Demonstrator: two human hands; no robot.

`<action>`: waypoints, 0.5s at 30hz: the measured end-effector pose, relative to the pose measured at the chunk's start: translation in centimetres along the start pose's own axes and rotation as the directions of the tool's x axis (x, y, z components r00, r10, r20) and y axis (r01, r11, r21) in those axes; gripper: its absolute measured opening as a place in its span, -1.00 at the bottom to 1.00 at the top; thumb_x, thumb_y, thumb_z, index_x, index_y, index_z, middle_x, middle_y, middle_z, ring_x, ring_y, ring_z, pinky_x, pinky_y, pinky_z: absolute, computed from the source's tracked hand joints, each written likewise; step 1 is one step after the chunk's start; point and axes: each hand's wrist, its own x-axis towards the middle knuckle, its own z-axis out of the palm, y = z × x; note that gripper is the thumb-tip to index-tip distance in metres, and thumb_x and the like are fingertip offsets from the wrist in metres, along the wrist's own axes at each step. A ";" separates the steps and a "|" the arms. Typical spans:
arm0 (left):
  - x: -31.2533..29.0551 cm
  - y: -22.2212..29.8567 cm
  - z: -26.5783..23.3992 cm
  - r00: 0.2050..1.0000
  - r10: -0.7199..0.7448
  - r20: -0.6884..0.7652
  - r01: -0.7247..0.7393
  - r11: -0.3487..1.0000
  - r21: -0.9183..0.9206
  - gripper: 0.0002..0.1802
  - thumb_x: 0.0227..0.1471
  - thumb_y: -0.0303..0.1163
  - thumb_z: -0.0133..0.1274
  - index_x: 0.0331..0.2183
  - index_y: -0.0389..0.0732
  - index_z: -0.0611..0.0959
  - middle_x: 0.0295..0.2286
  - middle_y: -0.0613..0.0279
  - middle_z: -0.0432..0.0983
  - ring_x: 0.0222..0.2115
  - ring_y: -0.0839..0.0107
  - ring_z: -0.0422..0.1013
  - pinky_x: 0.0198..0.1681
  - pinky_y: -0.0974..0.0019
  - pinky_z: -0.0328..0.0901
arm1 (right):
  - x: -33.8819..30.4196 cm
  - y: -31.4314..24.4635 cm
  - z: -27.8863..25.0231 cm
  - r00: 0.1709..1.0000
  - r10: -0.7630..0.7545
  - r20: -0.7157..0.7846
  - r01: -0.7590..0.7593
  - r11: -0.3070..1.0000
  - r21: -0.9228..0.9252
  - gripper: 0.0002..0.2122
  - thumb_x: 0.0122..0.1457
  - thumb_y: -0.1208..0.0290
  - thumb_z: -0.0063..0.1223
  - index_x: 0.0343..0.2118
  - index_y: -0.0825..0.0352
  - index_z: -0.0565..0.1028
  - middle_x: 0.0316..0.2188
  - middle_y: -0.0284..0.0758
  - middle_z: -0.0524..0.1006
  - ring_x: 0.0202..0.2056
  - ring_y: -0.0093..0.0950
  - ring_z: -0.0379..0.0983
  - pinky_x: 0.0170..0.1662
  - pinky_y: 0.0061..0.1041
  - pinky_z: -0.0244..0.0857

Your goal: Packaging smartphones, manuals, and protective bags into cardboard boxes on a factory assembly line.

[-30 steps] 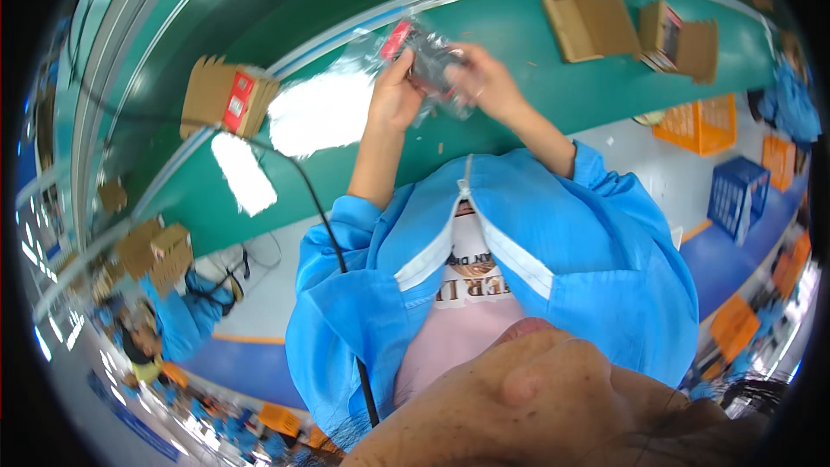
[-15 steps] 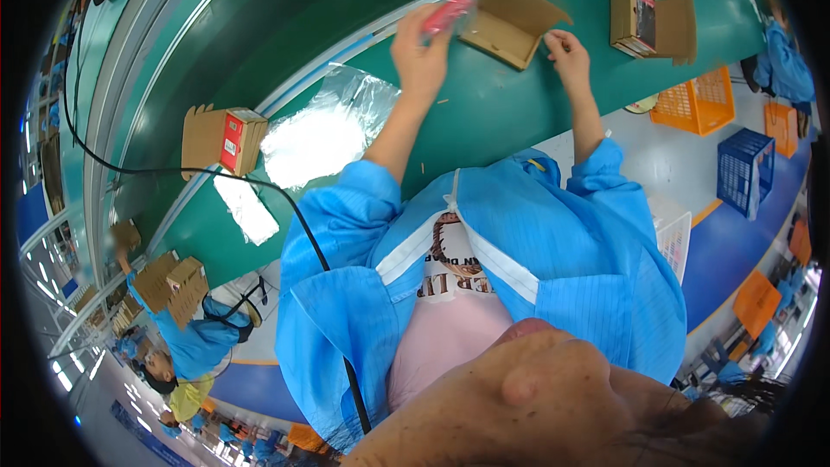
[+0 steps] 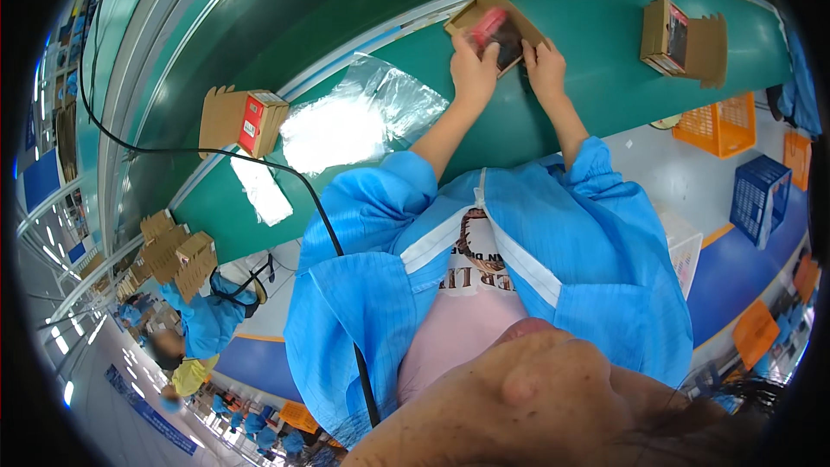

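Note:
Ahead of me on the green bench, an opened brown cardboard box [image 3: 512,2] lies tilted, its lid raised on the far right side. My left hand [image 3: 474,73] is closed on a red packet [image 3: 489,26], blurred by motion, at the box's left side. Beside the packet a dark flat item [image 3: 510,45] shows inside the box; its kind is unclear. My right hand [image 3: 545,69] grips the box's near right edge by the lid, thumb and fingers pinched there.
Clear plastic bags [image 3: 346,125] lie on the bench to the left, near an open box with a red panel [image 3: 251,121]. Another open box [image 3: 683,43] stands at right. A black cable [image 3: 298,177] crosses my view. Orange [image 3: 718,125] and blue crates [image 3: 761,199] are on the floor.
My left hand has brought the red packet rightward into the box. My right hand has shifted along the box's edge, and the box has turned. The dark item now shows inside.

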 end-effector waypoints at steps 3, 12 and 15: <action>1.7 0.3 -1.0 0.997 0.073 0.029 -0.079 0.890 0.448 -0.35 -0.20 -0.31 0.24 -0.09 -0.34 0.32 -0.24 -0.09 0.44 -0.23 0.04 0.39 -0.19 0.09 0.27 | -0.7 0.1 -0.1 0.995 0.006 0.098 0.001 0.998 -0.066 -0.85 0.12 0.40 0.01 -0.32 0.36 0.50 -0.38 -0.12 0.49 -0.41 -0.15 0.45 -0.35 -0.29 0.35; 3.4 -0.4 -1.5 0.819 0.291 0.495 -0.564 0.567 0.600 -0.58 -0.14 -0.34 0.03 -0.15 -0.20 0.54 -0.15 0.02 0.40 -0.09 0.11 0.30 -0.04 0.06 0.20 | -1.0 2.1 0.7 0.970 0.186 0.156 -0.206 0.970 0.126 -0.81 0.15 0.37 -0.02 -0.31 0.41 0.46 -0.52 -0.08 0.48 -0.57 -0.18 0.45 -0.49 -0.32 0.37; 3.1 -2.2 -4.0 0.863 0.449 0.230 -0.496 0.671 0.551 -0.55 -0.18 -0.36 0.10 -0.14 -0.18 0.53 -0.14 0.00 0.39 -0.11 0.06 0.31 -0.05 0.03 0.20 | 0.2 -1.1 -4.3 0.947 0.306 0.092 -0.316 0.851 0.420 -0.83 0.17 0.40 0.00 -0.44 0.41 0.39 -0.61 -0.18 0.50 -0.65 -0.50 0.48 -0.61 -0.49 0.34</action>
